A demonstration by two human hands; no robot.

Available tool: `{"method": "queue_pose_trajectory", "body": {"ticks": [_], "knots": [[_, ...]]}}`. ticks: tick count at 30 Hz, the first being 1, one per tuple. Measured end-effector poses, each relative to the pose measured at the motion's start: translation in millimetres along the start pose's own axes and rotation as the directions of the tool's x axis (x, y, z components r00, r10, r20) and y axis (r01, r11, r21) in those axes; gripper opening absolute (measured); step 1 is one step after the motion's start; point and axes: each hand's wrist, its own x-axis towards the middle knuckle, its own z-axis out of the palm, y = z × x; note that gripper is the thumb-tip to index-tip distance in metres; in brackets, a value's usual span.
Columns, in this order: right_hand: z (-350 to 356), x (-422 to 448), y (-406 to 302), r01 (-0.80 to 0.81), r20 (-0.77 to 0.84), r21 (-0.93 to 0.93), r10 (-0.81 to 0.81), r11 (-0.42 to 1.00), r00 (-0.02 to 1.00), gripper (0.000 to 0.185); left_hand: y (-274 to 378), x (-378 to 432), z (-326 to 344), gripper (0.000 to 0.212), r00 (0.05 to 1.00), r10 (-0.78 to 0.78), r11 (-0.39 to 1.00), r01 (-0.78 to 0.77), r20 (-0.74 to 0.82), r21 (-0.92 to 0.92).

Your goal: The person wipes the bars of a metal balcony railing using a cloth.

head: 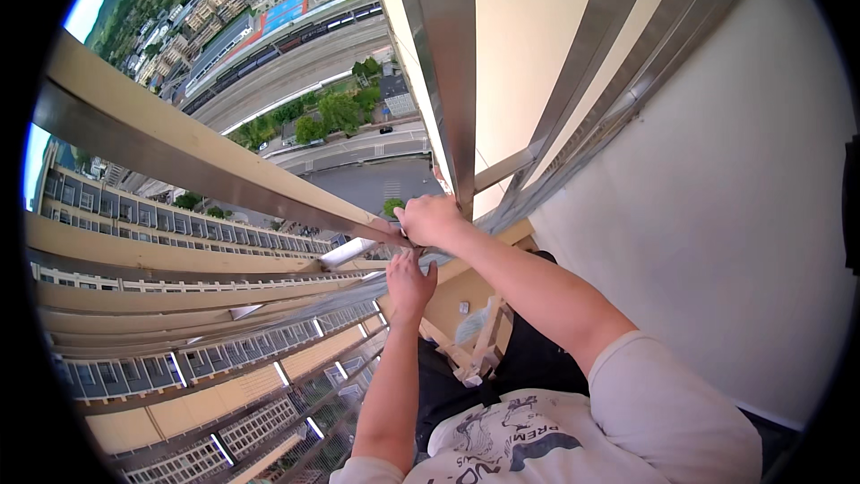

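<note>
Before me, several long metal-sided bars form a frame, seen from high on a building. My right hand (430,220) is bent over the joint where a steel-coloured upright (449,81) meets a long bar (222,161) coming in from the left; its fingertips are partly hidden. Just below, my left hand (408,280) reaches up, its fingers touching the underside of the same joint and its thumb apart. Whether either hand holds a small part there cannot be told. A short crosspiece (505,169) joins two bars right of my right hand.
A pale wall (685,215) rises close on the right. Below me are a wooden stand (489,339) between my dark-clad legs and a tan surface (447,299) with a small object on it. Beyond the bars the view drops far to a road (356,148) and buildings.
</note>
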Motion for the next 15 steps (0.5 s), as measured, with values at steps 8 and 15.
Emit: {"method": "queue_pose_trajectory", "body": {"ticks": [8, 15], "knots": [[21, -20, 0, -0.054, -0.110, 0.276, 0.087, 0.960, 0.990, 0.052, 28, 1, -52, 0.058, 0.937, -0.231, 0.949, 0.158, -0.261, -0.272], [70, -105, 20, 0.210, -0.469, 0.556, 0.095, 0.805, 0.878, 0.043, 33, -11, -44, 0.078, 0.972, -0.198, 0.892, 0.126, -0.126, -0.434]]}}
